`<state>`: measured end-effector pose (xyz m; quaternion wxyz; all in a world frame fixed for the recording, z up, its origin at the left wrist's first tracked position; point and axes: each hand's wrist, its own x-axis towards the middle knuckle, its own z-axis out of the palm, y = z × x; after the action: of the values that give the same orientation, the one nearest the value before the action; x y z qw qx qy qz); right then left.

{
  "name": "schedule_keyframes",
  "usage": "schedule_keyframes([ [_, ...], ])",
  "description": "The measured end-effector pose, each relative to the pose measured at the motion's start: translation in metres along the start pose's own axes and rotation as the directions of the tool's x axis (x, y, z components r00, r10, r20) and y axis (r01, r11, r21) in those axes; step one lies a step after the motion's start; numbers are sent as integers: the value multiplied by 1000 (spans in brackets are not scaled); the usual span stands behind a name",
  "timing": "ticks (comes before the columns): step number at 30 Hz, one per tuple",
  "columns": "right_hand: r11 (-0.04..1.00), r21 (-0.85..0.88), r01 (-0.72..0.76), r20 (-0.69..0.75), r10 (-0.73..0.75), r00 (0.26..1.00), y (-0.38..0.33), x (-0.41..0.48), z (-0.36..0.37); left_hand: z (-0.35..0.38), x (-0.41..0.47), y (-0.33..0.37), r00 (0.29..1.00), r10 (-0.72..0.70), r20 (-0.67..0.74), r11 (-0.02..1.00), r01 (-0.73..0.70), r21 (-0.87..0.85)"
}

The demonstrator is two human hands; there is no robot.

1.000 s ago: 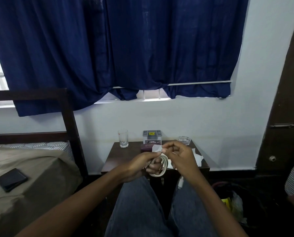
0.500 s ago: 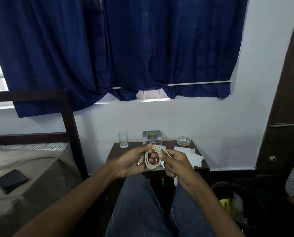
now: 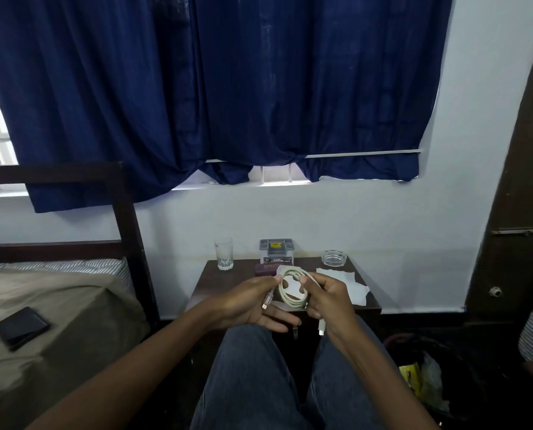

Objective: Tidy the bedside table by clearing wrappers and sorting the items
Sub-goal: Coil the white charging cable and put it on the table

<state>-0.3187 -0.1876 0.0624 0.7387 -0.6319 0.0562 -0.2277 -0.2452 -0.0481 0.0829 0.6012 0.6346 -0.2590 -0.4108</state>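
Cable, wound into a loop, was held just above the near part of the counter. It was pinched at its left side by the left hand and gripped by the curled fingers of the right hand. Sorting was judged under way; the coil was to be kept tight and set down. Bare room was seen on the left, between the glass and the near edge, away from the white paper.

Left hand pinches; right hand grips, fingers curled.
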Motion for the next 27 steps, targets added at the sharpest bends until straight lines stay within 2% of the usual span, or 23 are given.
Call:
schedule_keyframes([
  [4, 999, 52, 4, -48, -1, 999, 2, -2, 2, 5, 6, -9, 992, 63, -114, 998, -65, -9],
  [9, 998, 10, -61, -9, 61, 998, 6, 3, -4, 10, 13, -7, 941, 190, -280, 982, -181, 58],
  [12, 984, -175, -45, -2, 45, 999, -4, 6, -21, 2, 9, -3, 918, 222, -327, 972, -184, 144],
  [15, 925, -380, -10, 101, 53, 993, -16, 6, -29, -5, 9, -7, 906, 229, -357, 947, -123, 297],
  [17, 916, -401, 25, 122, 27, 992, -21, 5, -29, -7, 10, -10, 897, 287, -336, 870, -97, 484],
  [19, 960, -279, 20, 105, 9, 994, -27, 4, -27, -9, 9, -11, 885, 367, -286, 713, -70, 697],
  [21, 990, -138, 24, 90, -12, 996, -29, 3, -22, -7, 8, -10, 885, 389, -256, 634, -55, 772],
  [24, 989, -117, 93, 23, -91, 996, -25, 2, -14, 3, 6, -10, 899, 357, -254, 649, -43, 760],
  [27, 979, -175, 101, -31, -108, 994, -16, 3, -10, 9, 6, -12, 924, 284, -254, 798, -81, 598],
])
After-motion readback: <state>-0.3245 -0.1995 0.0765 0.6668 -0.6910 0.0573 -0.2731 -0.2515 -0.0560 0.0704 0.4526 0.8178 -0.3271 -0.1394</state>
